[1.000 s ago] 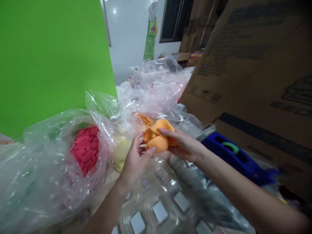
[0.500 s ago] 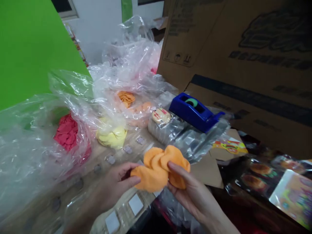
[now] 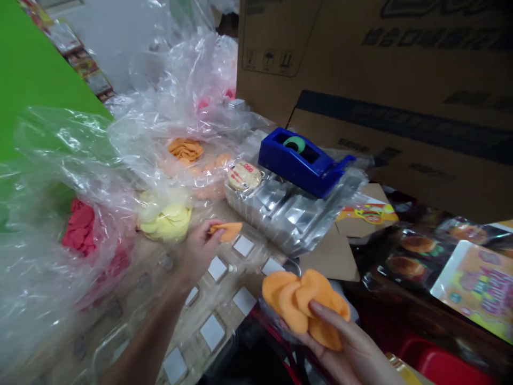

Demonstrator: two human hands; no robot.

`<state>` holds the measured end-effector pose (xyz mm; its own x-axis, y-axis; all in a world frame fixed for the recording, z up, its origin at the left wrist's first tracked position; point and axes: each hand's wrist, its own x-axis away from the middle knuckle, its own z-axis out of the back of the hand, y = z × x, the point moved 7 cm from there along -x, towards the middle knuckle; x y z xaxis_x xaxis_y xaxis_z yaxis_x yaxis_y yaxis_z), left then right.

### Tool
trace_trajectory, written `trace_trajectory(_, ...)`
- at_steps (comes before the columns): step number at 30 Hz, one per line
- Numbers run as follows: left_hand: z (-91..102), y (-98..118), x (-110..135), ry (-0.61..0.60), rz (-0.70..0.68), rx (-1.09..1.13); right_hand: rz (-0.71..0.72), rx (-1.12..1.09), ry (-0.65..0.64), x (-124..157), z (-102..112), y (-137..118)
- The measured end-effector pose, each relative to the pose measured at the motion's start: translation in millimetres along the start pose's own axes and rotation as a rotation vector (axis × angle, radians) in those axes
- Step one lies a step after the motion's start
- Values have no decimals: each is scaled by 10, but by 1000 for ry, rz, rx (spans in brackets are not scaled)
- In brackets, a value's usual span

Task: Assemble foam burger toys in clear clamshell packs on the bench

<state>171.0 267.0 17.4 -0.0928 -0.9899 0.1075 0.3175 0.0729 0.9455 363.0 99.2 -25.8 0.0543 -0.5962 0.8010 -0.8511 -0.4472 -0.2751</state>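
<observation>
My left hand (image 3: 200, 247) pinches one thin, soft orange disc (image 3: 230, 231) by its edge, above a clear plastic tray with compartments. In several of these lie white square pieces (image 3: 212, 331). Lower right, my right hand (image 3: 342, 334) grips a fanned bunch of orange discs (image 3: 298, 299) of the same kind, the thumb on top; its fingertips are hidden beneath. Left of my left hand sits a pile of pale yellow discs (image 3: 170, 220), partly under clear plastic.
Behind stand a blue tape dispenser (image 3: 298, 160) and a stack of clear plastic packaging (image 3: 268, 214). Bagged orange pieces (image 3: 185, 150) and red pieces (image 3: 80, 227) lie to the left. A large cardboard box (image 3: 360, 107) blocks the back right; printed packages (image 3: 476, 289) lie right.
My left hand has drawn away from the bunch, up and to the left, with one orange disc. My right hand has moved lower and right with the others. The view has shifted.
</observation>
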Motion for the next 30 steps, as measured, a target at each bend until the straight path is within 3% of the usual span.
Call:
trace_trajectory(3,155,-26,4,156,-23,51,14,-42,41,-37,31,-54)
trace_trajectory(6,116,66,70,186,-203,-89,30,-67,82,-88,49,-70)
trace_trajectory(8,-72,127,149,89,-380,-287,38,-65,87,-117,70,-76)
trace_trajectory(12,-538,35,356,-299,-652,-687,49,-44,82,-168,175,-125)
trace_trajectory(17,-514,3,490,-369,-801,-849,109,-45,130,-236,305,-221)
trace_trajectory(21,-422,20,431,-388,-723,-836,106,-18,97,-302,283,-198)
trace_trajectory(24,-391,76,298,-335,-602,-812,94,-2,39,-343,246,-160)
trace_trajectory(30,-699,53,108,-364,-296,-1068,110,-10,22,-380,205,-102)
